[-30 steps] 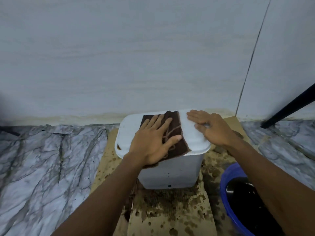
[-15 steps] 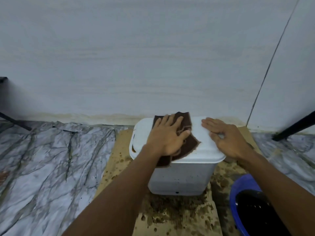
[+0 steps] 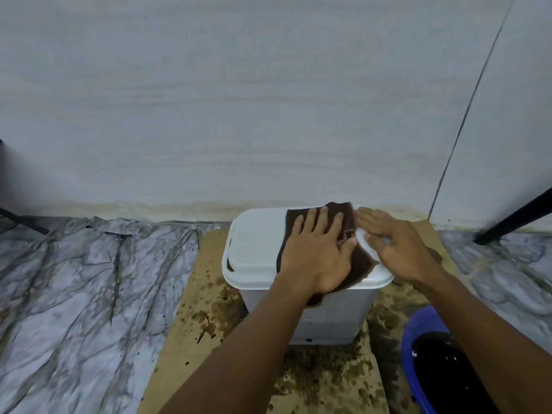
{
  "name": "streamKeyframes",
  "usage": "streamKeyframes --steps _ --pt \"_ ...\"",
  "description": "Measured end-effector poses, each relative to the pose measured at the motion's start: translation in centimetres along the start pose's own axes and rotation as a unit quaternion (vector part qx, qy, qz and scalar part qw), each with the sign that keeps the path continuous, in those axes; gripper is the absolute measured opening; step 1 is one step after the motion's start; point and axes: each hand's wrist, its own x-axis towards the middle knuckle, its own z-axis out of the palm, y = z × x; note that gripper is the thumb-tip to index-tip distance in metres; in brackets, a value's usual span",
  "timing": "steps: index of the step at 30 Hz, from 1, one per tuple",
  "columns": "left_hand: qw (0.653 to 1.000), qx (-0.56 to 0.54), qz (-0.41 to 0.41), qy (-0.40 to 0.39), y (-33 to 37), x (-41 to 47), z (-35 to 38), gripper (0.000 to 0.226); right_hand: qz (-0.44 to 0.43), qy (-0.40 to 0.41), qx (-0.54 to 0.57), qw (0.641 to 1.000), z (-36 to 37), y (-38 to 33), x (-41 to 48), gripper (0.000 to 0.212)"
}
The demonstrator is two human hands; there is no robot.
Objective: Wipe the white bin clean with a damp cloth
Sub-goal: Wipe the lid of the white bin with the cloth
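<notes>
A white bin (image 3: 337, 318) with a closed white lid (image 3: 254, 243) stands on stained cardboard against the wall. A dark brown cloth (image 3: 340, 213) lies over the right half of the lid and hangs slightly over its front edge. My left hand (image 3: 316, 255) presses flat on the cloth with its fingers spread. My right hand (image 3: 400, 249) rests on the lid's right end, touching the cloth's edge, with nothing in it. A dark smudge shows at the lid's left edge.
The cardboard sheet (image 3: 209, 309) is spattered with brown stains. A blue basin (image 3: 415, 333) of dark water sits at the lower right, beside my right forearm. A black slanted leg (image 3: 516, 216) stands at the far right. Marble floor (image 3: 74, 294) lies to the left.
My left hand has slid the cloth rightwards across the lid until it meets my right hand. The right hand has stayed on the lid's right end.
</notes>
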Motion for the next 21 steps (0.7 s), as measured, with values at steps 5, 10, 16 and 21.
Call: streamKeyframes --steps 5,10,16,21 --pt "0.999 0.007 -0.043 0.003 -5.8 0.4 -1.6 0.07 -0.016 -0.015 0.02 1.0 0.1 0.3 0.0 0.039" --pt "0.99 0.026 -0.137 0.033 -7.6 -5.4 -0.8 0.068 -0.017 -0.009 0.022 1.0 0.3 0.3 -0.2 0.037" --pt "1.0 0.01 0.003 0.026 -0.5 -4.3 0.4 0.064 -0.021 0.001 0.002 1.0 0.3 0.2 -0.2 0.04" --pt "0.999 -0.026 -0.038 0.001 -4.9 -0.5 -1.4 0.069 -0.024 0.008 0.003 1.0 0.2 -0.1 -0.1 0.039"
